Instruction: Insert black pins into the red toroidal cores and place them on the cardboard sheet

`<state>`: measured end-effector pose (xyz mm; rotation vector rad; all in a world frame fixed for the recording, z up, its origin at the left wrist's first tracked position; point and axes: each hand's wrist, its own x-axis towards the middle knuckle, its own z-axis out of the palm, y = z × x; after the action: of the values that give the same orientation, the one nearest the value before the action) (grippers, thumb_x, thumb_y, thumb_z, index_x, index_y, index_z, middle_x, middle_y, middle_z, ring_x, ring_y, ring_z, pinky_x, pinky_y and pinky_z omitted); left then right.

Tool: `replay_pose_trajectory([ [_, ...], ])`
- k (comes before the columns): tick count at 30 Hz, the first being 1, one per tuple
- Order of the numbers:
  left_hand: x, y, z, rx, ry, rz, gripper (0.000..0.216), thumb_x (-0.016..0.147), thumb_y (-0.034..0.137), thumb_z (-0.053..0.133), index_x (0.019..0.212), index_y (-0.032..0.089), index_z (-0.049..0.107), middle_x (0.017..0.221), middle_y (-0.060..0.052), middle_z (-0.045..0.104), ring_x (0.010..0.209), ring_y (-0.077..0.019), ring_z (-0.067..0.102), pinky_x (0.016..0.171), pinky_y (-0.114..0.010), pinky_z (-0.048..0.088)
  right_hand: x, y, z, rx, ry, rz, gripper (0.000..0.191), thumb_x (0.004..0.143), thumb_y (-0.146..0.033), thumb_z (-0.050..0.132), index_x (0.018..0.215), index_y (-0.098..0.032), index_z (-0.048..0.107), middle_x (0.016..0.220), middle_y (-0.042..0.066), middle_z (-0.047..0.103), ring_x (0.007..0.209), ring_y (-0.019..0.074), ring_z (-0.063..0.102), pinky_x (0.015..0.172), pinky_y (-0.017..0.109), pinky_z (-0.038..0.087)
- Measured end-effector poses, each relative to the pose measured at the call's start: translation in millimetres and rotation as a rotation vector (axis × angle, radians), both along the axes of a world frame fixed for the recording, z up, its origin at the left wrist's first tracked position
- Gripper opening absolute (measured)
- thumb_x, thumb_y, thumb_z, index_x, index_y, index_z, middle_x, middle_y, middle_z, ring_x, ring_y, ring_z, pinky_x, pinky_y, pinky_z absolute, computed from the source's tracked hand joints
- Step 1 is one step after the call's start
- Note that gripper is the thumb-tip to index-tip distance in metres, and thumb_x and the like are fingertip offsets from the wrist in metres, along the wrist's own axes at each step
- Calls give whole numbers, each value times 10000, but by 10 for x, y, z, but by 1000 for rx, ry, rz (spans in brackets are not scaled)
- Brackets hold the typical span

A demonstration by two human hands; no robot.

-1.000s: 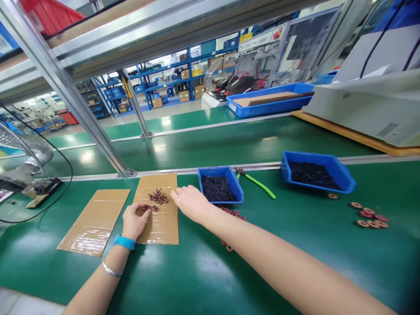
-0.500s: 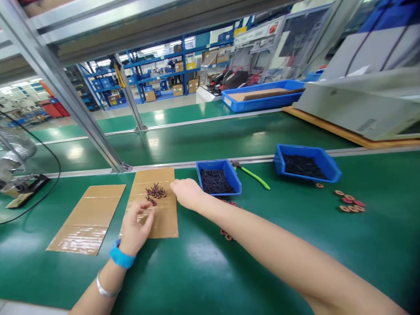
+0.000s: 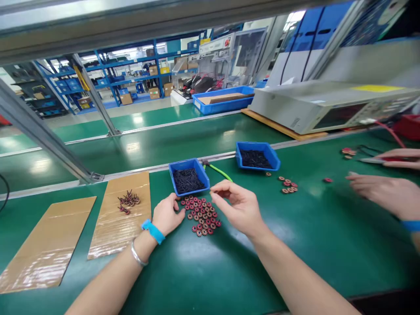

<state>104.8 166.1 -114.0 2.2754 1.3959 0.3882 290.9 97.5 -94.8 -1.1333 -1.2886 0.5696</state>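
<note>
My left hand [image 3: 169, 214] rests at the left edge of a pile of small red and copper-coloured toothed rings [image 3: 203, 214]. Its thumb and fingers are apart, and I see nothing held. On the pile's right side, my right hand [image 3: 239, 205] hovers with curled fingers, a small gap between thumb and forefinger and nothing visible in it. Just behind the pile stands a blue bin [image 3: 206, 180] of thin black pieces [image 3: 187, 179]. Several rings with black pieces stuck through them [image 3: 129, 200] lie on a cardboard sheet [image 3: 111, 232] to the left.
A second cardboard sheet [image 3: 46, 245] lies farther left. Green-handled pliers [image 3: 221, 173] and another blue bin [image 3: 277, 162] sit behind my right hand. Loose rings [image 3: 288, 186] lie to the right. At far right, another person's hands [image 3: 387, 192] work near a grey instrument [image 3: 295, 109].
Both hands have moved right, from the cardboard sheet to the ring pile. The view has turned right, bringing another person's hands into sight.
</note>
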Motion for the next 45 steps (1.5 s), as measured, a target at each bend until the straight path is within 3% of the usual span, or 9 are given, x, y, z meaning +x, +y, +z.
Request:
replay_pose_trajectory([
  [3, 47, -6, -4, 3, 15, 4, 251, 719, 325, 519, 900, 163, 581, 641, -1, 525, 585, -115, 437, 544, -245, 269, 12, -1, 24, -6, -19, 11, 163, 754, -233, 540, 833, -92, 562, 776, 51, 529, 683, 43, 506, 634, 154, 444],
  [10, -100, -128, 6, 12, -51, -22, 192, 756, 318, 484, 808, 151, 564, 727, -10, 533, 571, -79, 434, 574, -214, 349, -75, -80, 69, -115, -50, 144, 177, 795, -260, 493, 819, -108, 581, 803, 43, 537, 719, 42, 507, 654, 151, 430],
  [15, -189, -190, 27, 75, 15, -39, 167, 719, 310, 535, 786, 158, 552, 743, -20, 523, 653, -107, 451, 606, -229, 353, -134, -68, 75, -135, -56, 197, 167, 798, -236, 481, 794, -94, 569, 808, 47, 544, 713, 31, 518, 636, 130, 424],
  [19, -174, -196, 58, 29, -33, -56, 178, 738, 325, 542, 783, 156, 574, 769, -38, 537, 691, -120, 468, 629, -242, 360, -160, -55, 51, -160, -109, 199, 172, 793, -230, 478, 782, -92, 581, 801, 50, 557, 727, 40, 526, 658, 143, 430],
  [21, -184, -231, 87, -96, -178, -49, 175, 751, 305, 542, 798, 139, 570, 796, -51, 560, 720, -121, 498, 656, -245, 379, -172, -60, 29, -197, -115, 206, 182, 788, -239, 479, 774, -91, 585, 792, 50, 562, 711, 43, 529, 648, 146, 431],
  [26, -254, -425, 163, -789, -757, 128, 329, 705, 303, 643, 900, 75, 506, 921, -129, 593, 761, -125, 559, 686, -243, 442, -257, -101, -2, -411, -10, 376, 237, 759, -287, 498, 830, -70, 563, 698, 49, 554, 589, 31, 500, 554, 127, 417],
  [30, -246, -524, 187, -943, -981, 314, 387, 622, 232, 721, 922, 64, 543, 907, -113, 591, 744, -114, 557, 656, -222, 455, -335, -137, 19, -481, 28, 434, 276, 747, -279, 490, 918, -69, 541, 693, 38, 519, 591, 17, 456, 556, 113, 399],
  [36, -208, -525, 140, -881, -1084, 418, 377, 578, 223, 747, 890, 81, 590, 777, -49, 569, 666, -85, 513, 612, -210, 443, -386, -162, 32, -549, 6, 459, 271, 746, -293, 480, 874, -64, 546, 647, 24, 478, 552, 10, 404, 514, 118, 351],
  [45, -238, -546, 90, -792, -1053, 337, 334, 606, 229, 731, 873, 91, 586, 752, -25, 564, 646, -55, 497, 620, -180, 425, -496, -118, -56, -627, 169, 430, 350, 709, -326, 561, 933, -60, 523, 701, 22, 483, 571, -4, 412, 526, 102, 357],
])
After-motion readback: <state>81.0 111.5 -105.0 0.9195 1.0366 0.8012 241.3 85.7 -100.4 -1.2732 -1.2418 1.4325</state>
